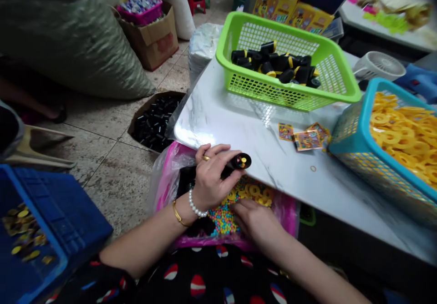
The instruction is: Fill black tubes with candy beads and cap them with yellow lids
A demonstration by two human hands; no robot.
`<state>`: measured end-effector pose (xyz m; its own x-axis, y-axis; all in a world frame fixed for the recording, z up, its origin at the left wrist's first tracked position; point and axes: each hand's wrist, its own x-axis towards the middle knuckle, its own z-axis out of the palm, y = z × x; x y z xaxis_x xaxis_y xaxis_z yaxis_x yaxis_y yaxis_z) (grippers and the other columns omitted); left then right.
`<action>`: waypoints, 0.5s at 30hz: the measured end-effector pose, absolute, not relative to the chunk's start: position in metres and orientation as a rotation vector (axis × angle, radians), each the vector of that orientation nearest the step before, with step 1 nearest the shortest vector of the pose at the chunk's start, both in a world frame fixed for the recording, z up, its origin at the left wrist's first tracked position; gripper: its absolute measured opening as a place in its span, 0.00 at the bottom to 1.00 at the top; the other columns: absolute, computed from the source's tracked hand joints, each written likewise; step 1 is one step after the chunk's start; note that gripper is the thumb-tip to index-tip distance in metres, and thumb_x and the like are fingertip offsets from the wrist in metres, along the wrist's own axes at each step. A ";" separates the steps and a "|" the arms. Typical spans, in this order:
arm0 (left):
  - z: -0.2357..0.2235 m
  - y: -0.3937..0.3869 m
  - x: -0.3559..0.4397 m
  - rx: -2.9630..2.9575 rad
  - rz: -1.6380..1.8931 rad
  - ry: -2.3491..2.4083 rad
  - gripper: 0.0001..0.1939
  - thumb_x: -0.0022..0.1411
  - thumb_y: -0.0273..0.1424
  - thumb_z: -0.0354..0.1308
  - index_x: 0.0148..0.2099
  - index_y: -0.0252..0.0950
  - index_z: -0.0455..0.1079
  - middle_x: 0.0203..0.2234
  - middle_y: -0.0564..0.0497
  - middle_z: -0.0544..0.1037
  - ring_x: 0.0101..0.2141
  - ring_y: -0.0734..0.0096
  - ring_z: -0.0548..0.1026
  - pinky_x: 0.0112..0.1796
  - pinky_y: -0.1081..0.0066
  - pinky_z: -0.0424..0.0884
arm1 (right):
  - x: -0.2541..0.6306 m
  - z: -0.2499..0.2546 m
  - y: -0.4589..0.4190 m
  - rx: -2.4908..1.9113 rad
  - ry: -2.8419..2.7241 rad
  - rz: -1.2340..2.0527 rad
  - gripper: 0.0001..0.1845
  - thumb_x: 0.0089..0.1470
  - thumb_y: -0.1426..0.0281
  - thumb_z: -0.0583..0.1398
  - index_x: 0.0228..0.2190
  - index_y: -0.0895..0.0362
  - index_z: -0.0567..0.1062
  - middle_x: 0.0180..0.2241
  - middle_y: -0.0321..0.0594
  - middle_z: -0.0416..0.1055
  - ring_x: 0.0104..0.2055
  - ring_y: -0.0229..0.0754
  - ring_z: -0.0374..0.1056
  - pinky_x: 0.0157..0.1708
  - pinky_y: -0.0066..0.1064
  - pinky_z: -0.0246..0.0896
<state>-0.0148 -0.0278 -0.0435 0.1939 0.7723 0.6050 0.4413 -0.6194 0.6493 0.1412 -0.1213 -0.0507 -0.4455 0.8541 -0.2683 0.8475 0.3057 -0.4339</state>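
Observation:
My left hand point(213, 174) is wrapped round a small black plastic tube point(243, 160), its open mouth towards me and coloured bits inside. It is held at the table's near edge, above a pink tray point(290, 215) lined with clear plastic. Small multicoloured candy beads point(221, 220) fill the middle of the tray, with yellow plastic rings point(255, 191) behind them and black pieces at the left. My right hand point(257, 220) is down among the beads, its fingers curled together. The fingertips are hidden, so what they hold cannot be made out.
On the white table point(211, 113) stand a green basket point(287, 90) of black tubes with yellow rings and a blue basket point(348, 147) of yellow rings. Printed packets point(307, 140) lie between. A box of black tubes point(159, 122) and a blue crate point(78, 222) are at the left.

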 end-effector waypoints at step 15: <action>-0.042 -0.027 -0.012 2.153 1.347 1.144 0.14 0.59 0.31 0.60 0.49 0.42 0.70 0.36 0.54 0.82 0.48 0.60 0.74 0.56 0.54 0.50 | 0.150 0.055 -0.059 -1.335 -2.132 0.247 0.14 0.56 0.76 0.61 0.44 0.53 0.76 0.37 0.38 0.76 0.37 0.37 0.74 0.41 0.27 0.71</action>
